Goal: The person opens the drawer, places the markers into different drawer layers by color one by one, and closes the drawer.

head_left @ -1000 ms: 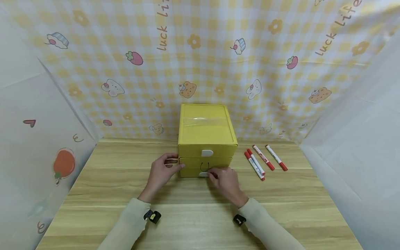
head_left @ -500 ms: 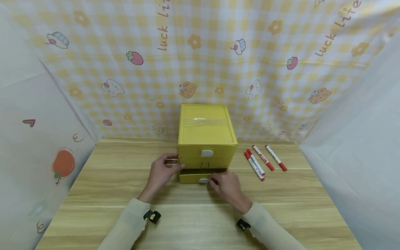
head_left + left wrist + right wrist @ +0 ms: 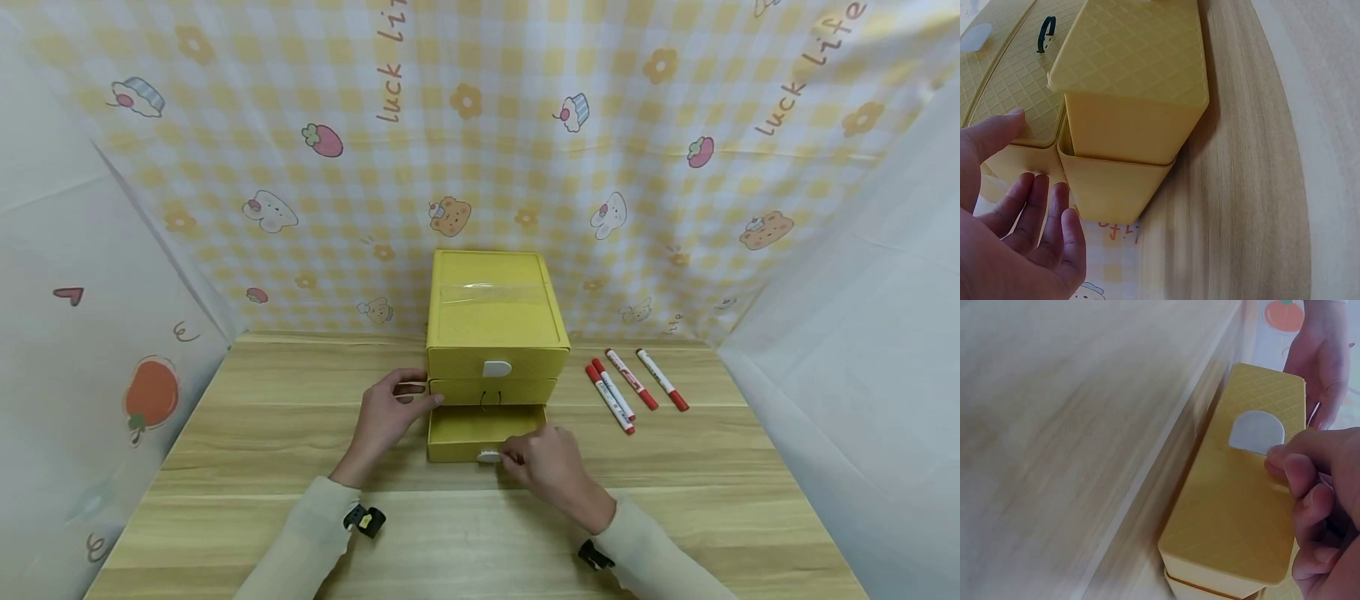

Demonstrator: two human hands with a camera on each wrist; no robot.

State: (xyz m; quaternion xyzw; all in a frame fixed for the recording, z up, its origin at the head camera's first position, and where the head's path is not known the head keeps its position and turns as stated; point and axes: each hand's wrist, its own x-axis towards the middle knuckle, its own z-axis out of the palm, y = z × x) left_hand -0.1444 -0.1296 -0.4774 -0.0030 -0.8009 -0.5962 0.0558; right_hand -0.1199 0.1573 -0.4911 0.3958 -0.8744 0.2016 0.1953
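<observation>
Bottom drawer (image 3: 457, 452) stands further out of the yellow drawer cabinet (image 3: 495, 321) than a moment ago, its inside seemingly reachable; the right hand (image 3: 553, 468) pinches its white tab (image 3: 488, 457), while the loosely spread left hand (image 3: 387, 417) touches the cabinet.

The checked cloth (image 3: 510, 150) bears "luck life" at upper right, "life" lower down, and a cut-off "luck li" at top centre. Print on the markers (image 3: 632, 378) is illegible.

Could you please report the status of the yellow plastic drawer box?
Left grip touching box, left edge. Right grip pinching white rounded handle. Bottom drawer open. Four slim red-and-white markers to the right, not blocking.
</observation>
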